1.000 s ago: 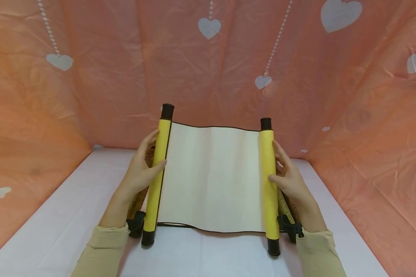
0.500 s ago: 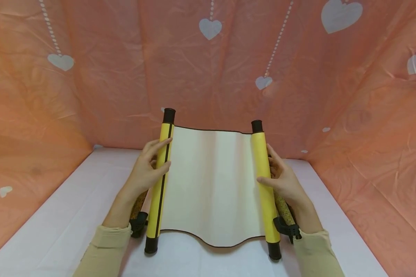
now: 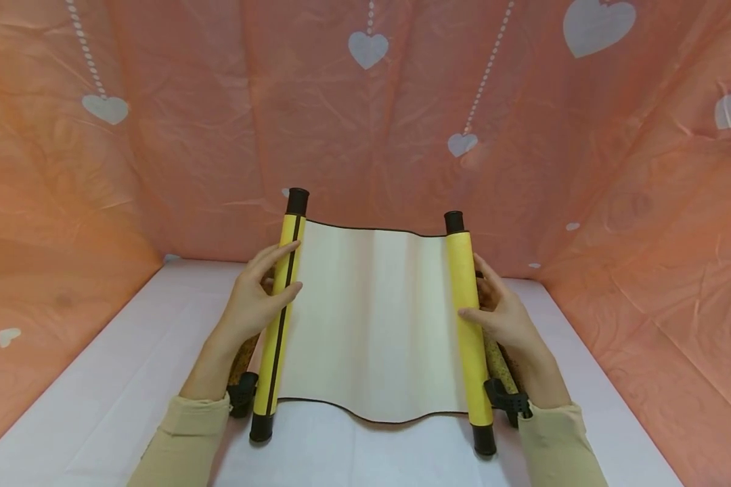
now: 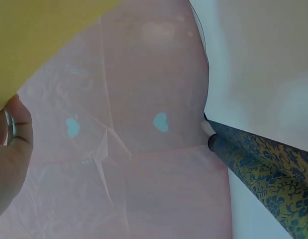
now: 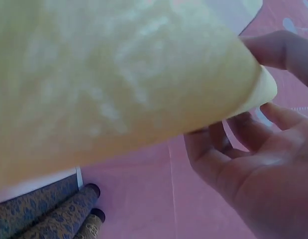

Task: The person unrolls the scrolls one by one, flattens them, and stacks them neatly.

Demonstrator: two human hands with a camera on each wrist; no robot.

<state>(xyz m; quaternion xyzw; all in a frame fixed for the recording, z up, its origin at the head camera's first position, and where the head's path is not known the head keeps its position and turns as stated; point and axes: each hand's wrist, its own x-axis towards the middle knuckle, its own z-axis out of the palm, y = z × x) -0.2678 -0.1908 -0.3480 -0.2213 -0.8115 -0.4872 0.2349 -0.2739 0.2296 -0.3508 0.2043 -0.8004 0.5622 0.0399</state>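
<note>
A hanging scroll with blank white paper point(image 3: 371, 318) is held up, tilted, between two yellow rollers with black end caps. My left hand point(image 3: 252, 297) grips the left roller point(image 3: 269, 358), thumb on the inner side and a finger across its front. Around the right roller point(image 3: 472, 358) curls my right hand point(image 3: 505, 318), its thumb on the yellow face. The paper between sags in soft waves. In the left wrist view the yellow roller point(image 4: 34, 40) hides part of the left hand point(image 4: 12, 154). The right fingers point(image 5: 213, 154) hold the yellow roll's edge in the right wrist view.
Patterned rolls lie behind the wrists, at left point(image 3: 241, 358) and right point(image 3: 501, 365); the right wrist view shows several patterned rolls point(image 5: 59, 214) below. A white cloth point(image 3: 353, 460) covers the table. Orange sheeting point(image 3: 365, 135) with hearts closes off the back and sides.
The left roller has turned, bringing its black stripe round to the front. My right hand came inward with its roller, then slightly back out. Less paper shows between them, and its lower edge sags more.
</note>
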